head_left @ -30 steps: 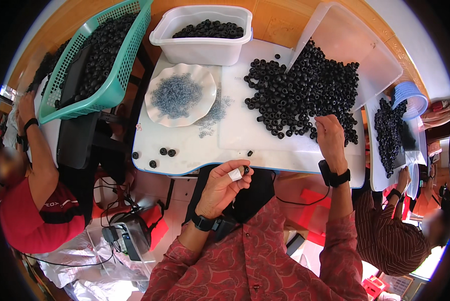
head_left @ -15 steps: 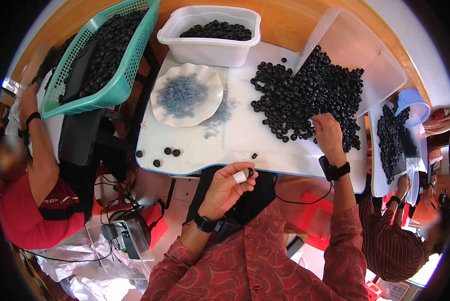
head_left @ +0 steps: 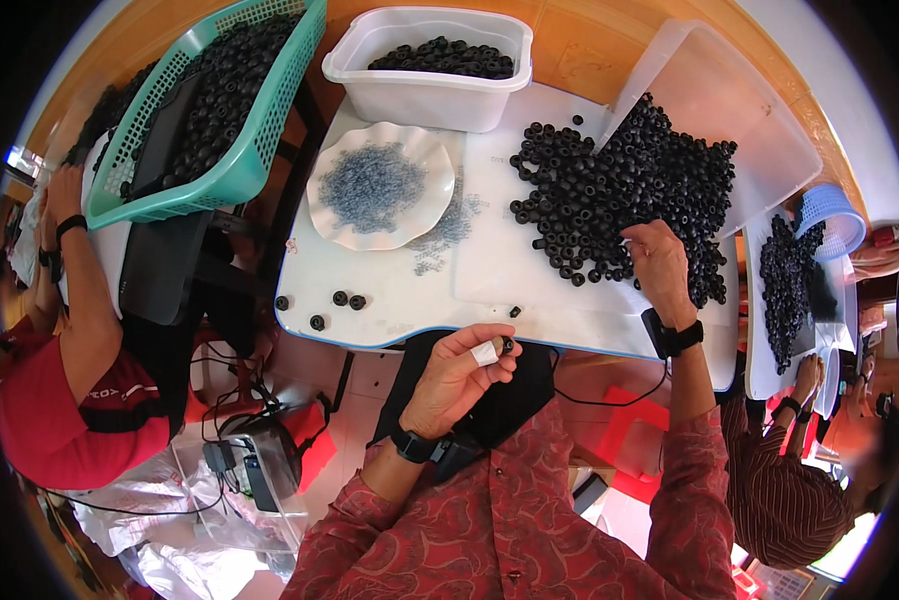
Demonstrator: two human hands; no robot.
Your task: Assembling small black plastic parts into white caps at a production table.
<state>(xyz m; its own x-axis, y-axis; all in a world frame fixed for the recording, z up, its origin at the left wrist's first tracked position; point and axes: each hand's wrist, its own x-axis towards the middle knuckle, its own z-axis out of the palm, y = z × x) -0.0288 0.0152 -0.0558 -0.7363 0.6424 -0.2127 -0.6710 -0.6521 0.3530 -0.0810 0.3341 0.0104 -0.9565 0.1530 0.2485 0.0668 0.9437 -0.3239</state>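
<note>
My left hand [head_left: 459, 375], with white tape around a digit, is closed on a small black ring-shaped part [head_left: 507, 345] just off the table's near edge. At the near side of a heap of black ring-shaped parts [head_left: 619, 190], my right hand [head_left: 659, 265] has its fingers bent together. Whatever is in those fingertips is hidden. One loose black part [head_left: 514, 312] lies on the table close to my left hand. A white wavy-edged plate [head_left: 437, 205] bears many tiny grey-blue pieces [head_left: 374, 187], and more of them are scattered beside it.
A white tub [head_left: 424, 100] of black parts stands at the back of the table [head_left: 389, 310]. Behind the heap leans a clear bin [head_left: 739, 110]. Several loose parts [head_left: 349, 300] lie front left. A green basket [head_left: 269, 130] and a person [head_left: 79, 400] are leftward; another person [head_left: 789, 490] sits right.
The whole view has shifted slightly. My left hand keeps its hold on the black part, and my right hand stays at the heap with barely any movement.
</note>
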